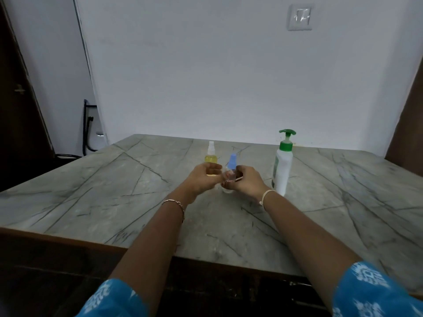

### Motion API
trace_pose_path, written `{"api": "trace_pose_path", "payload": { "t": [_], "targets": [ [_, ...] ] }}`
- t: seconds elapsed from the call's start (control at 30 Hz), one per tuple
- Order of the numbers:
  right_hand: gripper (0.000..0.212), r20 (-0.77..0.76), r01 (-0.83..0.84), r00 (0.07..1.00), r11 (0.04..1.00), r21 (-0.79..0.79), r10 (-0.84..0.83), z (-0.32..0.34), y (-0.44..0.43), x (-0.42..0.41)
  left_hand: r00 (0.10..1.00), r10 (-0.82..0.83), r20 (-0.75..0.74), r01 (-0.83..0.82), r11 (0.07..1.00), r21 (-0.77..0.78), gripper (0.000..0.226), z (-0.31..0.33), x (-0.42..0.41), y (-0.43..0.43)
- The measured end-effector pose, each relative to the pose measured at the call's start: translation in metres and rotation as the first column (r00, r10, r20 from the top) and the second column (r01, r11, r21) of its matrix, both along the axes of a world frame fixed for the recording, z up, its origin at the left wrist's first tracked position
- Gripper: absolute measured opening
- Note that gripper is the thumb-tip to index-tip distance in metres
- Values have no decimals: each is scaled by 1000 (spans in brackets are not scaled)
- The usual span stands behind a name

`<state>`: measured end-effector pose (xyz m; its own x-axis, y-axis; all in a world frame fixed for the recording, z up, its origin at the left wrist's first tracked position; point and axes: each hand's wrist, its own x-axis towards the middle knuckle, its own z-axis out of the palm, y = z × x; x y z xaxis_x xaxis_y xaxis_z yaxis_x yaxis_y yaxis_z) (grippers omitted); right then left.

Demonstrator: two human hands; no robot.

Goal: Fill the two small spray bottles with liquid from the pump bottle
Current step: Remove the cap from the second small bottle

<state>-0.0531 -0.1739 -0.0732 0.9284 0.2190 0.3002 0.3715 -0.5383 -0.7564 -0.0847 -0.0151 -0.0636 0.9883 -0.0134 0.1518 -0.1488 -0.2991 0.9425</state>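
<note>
**Both hands meet at the blue-capped bottle, mid-desk**

Here we are at the grey, dark-veined desk (137, 179), and both hands are in over its middle. The right hand (246, 181) has the blue-capped spray bottle (230, 173): its fingers (231, 183) are curled round the clear body, clamped on it. The bottle stands upright, cap on top, and its base is low at the desk surface; whether it touches down is too blurred to call.

The left hand (202, 179) is right beside it on the left, fingers curled with the thumb up. They come close to the bottle's side, but I cannot tell whether they grip it or hold nothing.

Just behind the left hand stands the yellow spray bottle (211, 158), upright with a clear cap, its lower part hidden by the hand. Off to the right, near the right wrist, the white pump bottle (283, 167) stands upright with its green pump head in place, and no hand is on it.

That makes 3 bottles, all capped. A thin bracelet (177, 205) is on the left wrist, and a pale band (266, 196) is on the right.
</note>
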Motion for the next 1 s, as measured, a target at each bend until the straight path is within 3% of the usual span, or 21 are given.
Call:
{"api": "trace_pose_path", "payload": {
  "t": [0.1, 0.33, 0.5, 0.6, 0.7, 0.87, 1.0],
  "targets": [
    [40, 46, 31, 998, 999, 12, -31, -1, 2, -13, 999, -36, 41, 34, 998, 48, 65, -7, -8, -3],
    [49, -12, 2, 1000, 986, 165, 0, -6, 2, -24, 991, 4, 132, -12, 998, 56, 85, -12, -12, -5],
    [44, -121, -85, 986, 968, 237, 116, 2, -8, -21, 989, 56, 138, -68, 994, 80, 65, -16, -6, -4],
    [30, -99, -53, 990, 925, 376, 97, 11, -13, -20, 985, 113, 134, -126, 988, 86, 49, -17, -4, -5],
    [16, -49, -38, 996, 872, 487, 71, 19, -9, -19, 978, 149, 146, -165, 981, 102, 48, -18, -3, -6],
    [32, 148, 32, 986, 951, 308, -81, 22, 14, -19, 975, 145, 170, -168, 977, 132, 38, -15, -7, -9],
    [30, 241, 106, 954, 954, 279, -177, 18, 21, -18, 968, 125, 216, -161, 974, 160, 43, -15, -10, -11]
  ]
}}
